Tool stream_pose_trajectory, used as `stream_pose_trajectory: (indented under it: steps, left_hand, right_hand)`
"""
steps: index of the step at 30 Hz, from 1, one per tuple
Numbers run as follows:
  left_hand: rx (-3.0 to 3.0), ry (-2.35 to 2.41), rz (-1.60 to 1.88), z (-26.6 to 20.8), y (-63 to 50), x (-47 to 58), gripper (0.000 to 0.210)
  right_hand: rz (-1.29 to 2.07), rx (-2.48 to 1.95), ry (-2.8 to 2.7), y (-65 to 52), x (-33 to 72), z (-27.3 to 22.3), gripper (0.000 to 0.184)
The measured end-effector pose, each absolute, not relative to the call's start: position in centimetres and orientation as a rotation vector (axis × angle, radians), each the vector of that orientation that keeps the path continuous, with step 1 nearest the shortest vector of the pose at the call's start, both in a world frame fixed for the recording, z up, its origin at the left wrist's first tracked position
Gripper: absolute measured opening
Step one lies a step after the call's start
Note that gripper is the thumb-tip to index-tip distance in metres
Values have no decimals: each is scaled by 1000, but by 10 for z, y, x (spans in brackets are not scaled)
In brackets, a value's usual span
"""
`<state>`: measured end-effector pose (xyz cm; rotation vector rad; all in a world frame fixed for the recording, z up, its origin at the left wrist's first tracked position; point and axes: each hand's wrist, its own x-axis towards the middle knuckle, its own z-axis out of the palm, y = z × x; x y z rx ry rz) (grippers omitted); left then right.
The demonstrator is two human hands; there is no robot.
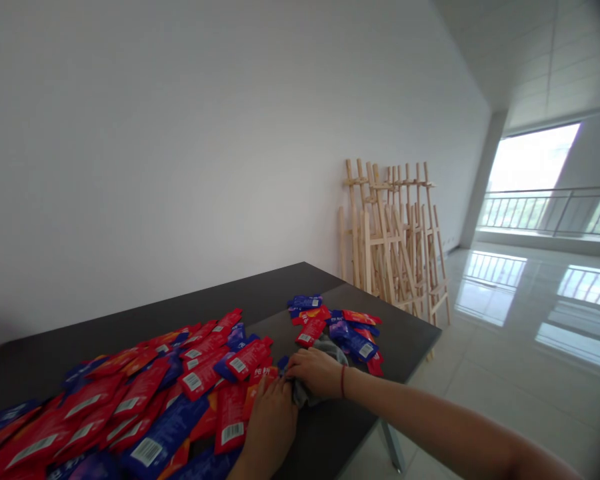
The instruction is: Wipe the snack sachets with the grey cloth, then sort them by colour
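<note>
My right hand (pixel 320 373) is closed over a crumpled grey cloth (pixel 333 347) near the front edge of the table. Close against it, my left hand (pixel 273 417) has its bent fingers at the cloth's left side, where the two hands meet. A small blue piece (pixel 283 362) shows just above the fingertips. Much of the cloth is hidden under my hands. To the left spreads a large heap of red and blue flat packets (pixel 145 393) with printed barcodes, some touching my left hand. A smaller group of such packets (pixel 350 337) lies beyond and right of the cloth.
The dark table (pixel 280 283) stands along a white wall (pixel 180 147), with its right corner beyond the smaller group. Several wooden easels (pixel 390 233) lean together behind that corner. Shiny tiled floor (pixel 505 373) stretches right towards a railing (pixel 555 210) and windows.
</note>
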<state>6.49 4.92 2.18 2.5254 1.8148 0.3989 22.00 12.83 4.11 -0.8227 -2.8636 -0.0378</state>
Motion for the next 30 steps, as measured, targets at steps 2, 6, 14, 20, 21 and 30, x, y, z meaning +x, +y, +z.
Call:
stream_pose_trajectory:
  steps: [2, 6, 14, 20, 21, 30]
  left_hand:
    - [2516, 1829, 359, 23, 49, 65, 39]
    - [2534, 1854, 354, 24, 48, 64, 38]
    - [2568, 1908, 460, 12, 54, 58, 52]
    - [2607, 1968, 526, 10, 53, 57, 60]
    - [2612, 1975, 530, 11, 52, 57, 61]
    - [2571, 1921, 492, 10, 53, 56, 68]
  right_hand:
    - [13, -781, -2853, 116, 236, 42, 30]
    - [166, -639, -2860, 92, 265, 45, 35]
    - [183, -724, -2822, 102, 255, 46, 31]
    - [-10, -1113, -2738, 129, 217, 41, 31]
    - [-19, -1160, -2721, 130, 216, 41, 31]
    - [78, -810, -2793, 100, 266, 43, 45]
